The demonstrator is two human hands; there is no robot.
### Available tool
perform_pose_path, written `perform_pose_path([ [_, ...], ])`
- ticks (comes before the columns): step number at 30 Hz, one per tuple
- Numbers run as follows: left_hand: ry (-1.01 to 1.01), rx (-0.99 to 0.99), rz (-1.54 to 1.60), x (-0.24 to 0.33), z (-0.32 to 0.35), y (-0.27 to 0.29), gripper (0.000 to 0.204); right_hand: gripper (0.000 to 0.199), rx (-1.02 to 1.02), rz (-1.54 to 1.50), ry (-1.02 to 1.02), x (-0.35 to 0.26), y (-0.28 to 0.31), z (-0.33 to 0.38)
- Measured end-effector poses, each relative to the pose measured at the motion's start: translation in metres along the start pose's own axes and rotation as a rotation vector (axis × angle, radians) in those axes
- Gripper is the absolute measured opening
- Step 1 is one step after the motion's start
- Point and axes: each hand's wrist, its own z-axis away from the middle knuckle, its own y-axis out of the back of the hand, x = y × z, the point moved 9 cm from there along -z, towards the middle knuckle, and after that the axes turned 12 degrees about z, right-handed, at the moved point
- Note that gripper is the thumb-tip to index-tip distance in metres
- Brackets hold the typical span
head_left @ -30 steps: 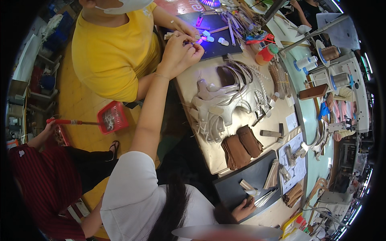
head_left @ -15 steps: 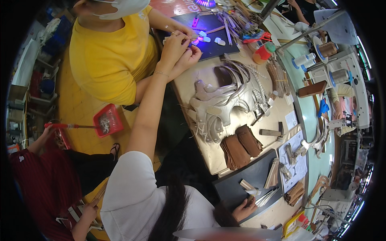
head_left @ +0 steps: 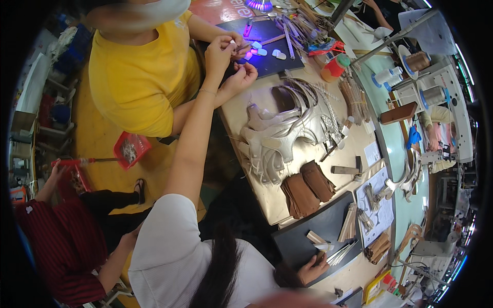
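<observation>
My left arm stretches across to a co-worker in a yellow shirt. There my left hand point(head_left: 219, 55) is closed in a pinch on a small pale piece point(head_left: 232, 44), close to the co-worker's far hand point(head_left: 237, 39). The co-worker's other hand point(head_left: 240, 81) lies just below mine, fingers curled. My right hand point(head_left: 312, 269) rests at the black mat point(head_left: 298, 237) at lower right, fingers bent beside white strips point(head_left: 341, 252) and a pale piece point(head_left: 323, 246). What it grips is too small to tell. Tan strips point(head_left: 348, 223) lie beyond it.
Brown leather stacks point(head_left: 300, 196), a hammer point(head_left: 346, 170) and silvery cut straps point(head_left: 272, 136) cover the table between us. A purple-lit lamp point(head_left: 259, 5) shines on the far mat. Sewing machines point(head_left: 447, 113) stand right. At left, someone in dark red holds a red long-handled dustpan point(head_left: 132, 149).
My left hand has moved slightly up, away from the co-worker's nearer hand. The person at left has shifted, and the dustpan has tilted and moved a little left. My right hand stays put.
</observation>
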Motion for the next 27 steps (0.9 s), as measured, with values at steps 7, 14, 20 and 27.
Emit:
perform_pose_path([
  [7,0.056,-0.051,0.185,-0.013,-0.006,0.002,0.023,0.044,-0.003,0.009,0.003,0.0,0.0,0.0],
  [14,0.012,-0.042,0.334,-0.018,-0.006,-0.006,0.026,0.039,0.065,0.022,0.057,-0.001,0.002,0.001],
  [20,0.052,-0.022,0.383,-0.019,-0.003,-0.006,0.024,0.038,0.05,0.027,0.046,0.001,0.001,0.001],
  [27,0.187,0.039,0.588,-0.018,0.005,-0.006,0.024,0.038,0.057,0.047,0.073,-0.002,0.002,0.001],
])
